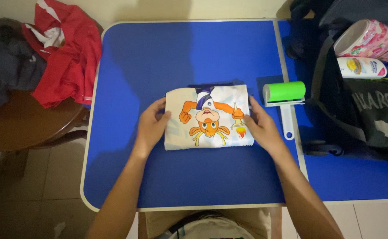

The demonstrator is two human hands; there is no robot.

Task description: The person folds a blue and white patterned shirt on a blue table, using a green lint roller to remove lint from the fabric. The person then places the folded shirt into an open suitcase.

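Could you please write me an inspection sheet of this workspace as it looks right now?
Surface: blue table with pale edging; a second blue table abuts it on the right.
Job's things: folded white shirt with an orange cartoon print, lying flat mid-table.
Clutter: green lint roller with white handle beside the shirt; pink canister, white bottle and dark bag on the right table.
Hands: left hand rests on the shirt's left edge, right hand on its right edge.
Cables: nothing seen.
Surroundings: red garment and dark clothes on a wooden chair; tiled floor.
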